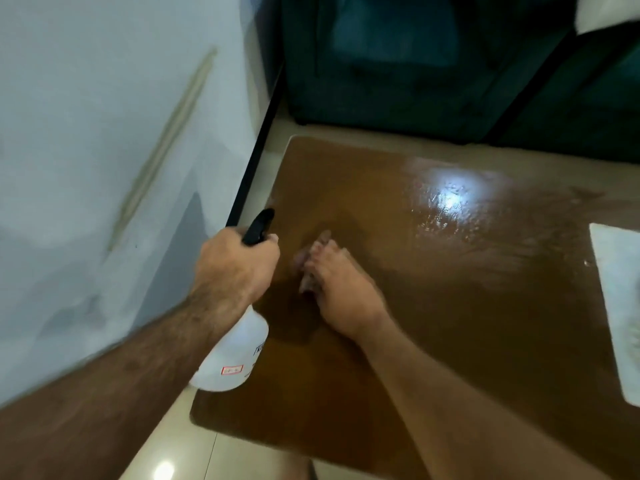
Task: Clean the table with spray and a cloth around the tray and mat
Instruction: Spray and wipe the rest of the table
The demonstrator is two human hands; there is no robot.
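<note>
Head view: glossy brown table [433,271], left hand [235,268] gripping translucent spray bottle [235,355]

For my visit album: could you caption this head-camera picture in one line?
Left hand grips a white spray bottle while the blurred right hand rests on the glossy brown table.

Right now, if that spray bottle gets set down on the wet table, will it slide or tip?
The spray bottle looks like light plastic, so probably easy to nudge. The table gleams wet, so it may slide. Its wide body likely resists tipping.

Left hand [235,268] curled in a grip, right hand [341,289] blurred, pressed palm-down
</note>
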